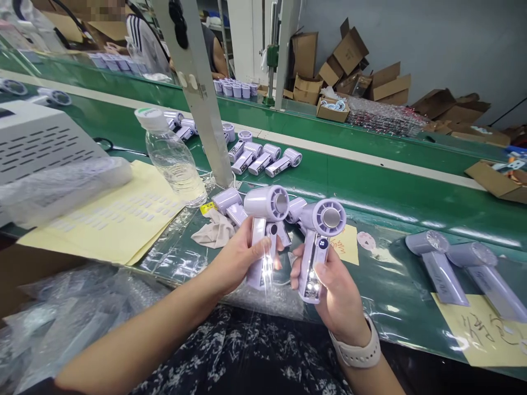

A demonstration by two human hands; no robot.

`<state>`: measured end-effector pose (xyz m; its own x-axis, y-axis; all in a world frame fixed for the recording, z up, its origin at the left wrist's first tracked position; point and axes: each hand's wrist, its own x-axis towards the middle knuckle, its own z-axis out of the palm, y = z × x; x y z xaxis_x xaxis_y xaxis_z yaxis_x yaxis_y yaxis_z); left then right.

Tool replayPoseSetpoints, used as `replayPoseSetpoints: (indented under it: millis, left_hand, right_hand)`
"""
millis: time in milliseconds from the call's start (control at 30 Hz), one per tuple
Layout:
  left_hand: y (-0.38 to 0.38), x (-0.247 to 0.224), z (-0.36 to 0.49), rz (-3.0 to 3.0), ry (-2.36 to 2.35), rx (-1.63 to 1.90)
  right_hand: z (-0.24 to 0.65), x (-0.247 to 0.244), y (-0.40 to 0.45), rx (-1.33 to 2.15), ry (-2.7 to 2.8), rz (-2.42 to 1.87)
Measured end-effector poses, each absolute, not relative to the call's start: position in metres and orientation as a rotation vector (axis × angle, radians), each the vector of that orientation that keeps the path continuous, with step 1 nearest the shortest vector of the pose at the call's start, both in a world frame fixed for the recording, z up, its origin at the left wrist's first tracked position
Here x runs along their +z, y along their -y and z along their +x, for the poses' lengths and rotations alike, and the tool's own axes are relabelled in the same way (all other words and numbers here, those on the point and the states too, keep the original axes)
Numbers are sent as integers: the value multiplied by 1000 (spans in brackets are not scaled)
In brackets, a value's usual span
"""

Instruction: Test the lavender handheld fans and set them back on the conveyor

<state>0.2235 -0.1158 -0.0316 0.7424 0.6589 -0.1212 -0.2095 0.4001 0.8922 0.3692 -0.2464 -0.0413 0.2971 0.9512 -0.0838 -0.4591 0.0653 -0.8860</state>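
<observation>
My left hand [241, 249] is wrapped round the handle of a lilac handheld fan [263, 206], its thumb on the front near a round dark spot. In my right hand [340, 293] is a second lilac handheld fan [327, 219], whose small round display reads 20. Both fans are held upright, side by side, with shiny front strips that glare in the light. Behind them, more lilac fans [228, 200] lie on the green bench, partly hidden. A crumpled beige cloth [214, 229] lies left of my left hand.
A clear plastic bottle [171, 159] stands at the left beside a metal post [201, 93]. Yellow sheets [152, 189] carry small labels. Several fans [284, 162] lie on the green conveyor [370, 181]. Two wrapped fans [440, 269] lie at right. Another person's arm [218, 55] shows behind.
</observation>
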Motion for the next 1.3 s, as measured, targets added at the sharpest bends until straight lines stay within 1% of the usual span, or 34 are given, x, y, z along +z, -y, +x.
replayPoseSetpoints:
  millis: [133, 333, 533, 633, 767, 967, 1167, 1300]
  left_hand:
    - [116, -31, 223, 945, -533, 566]
    - [121, -16, 214, 993, -400, 442]
    - [131, 13, 203, 1016, -312, 408]
    - [131, 20, 201, 981, -325, 417]
    - [128, 15, 206, 953, -312, 428]
    - [126, 5, 215, 888, -343, 384]
    - [125, 7, 211, 919, -324, 373]
    - [123, 9, 209, 944, -345, 368]
  right_hand:
    - [371, -40, 245, 1129, 588, -996]
    - [369, -33, 246, 1196, 377, -887]
    - [361, -4, 252, 1227, 398, -788]
    - [361, 6, 254, 1211, 428, -815]
    - [366, 2, 253, 1139, 392, -914]
    - [370, -11, 254, 1138, 343, -970]
    - [371, -15, 259, 1110, 367, -1078]
    - [369, -12, 259, 1096, 397, -1061]
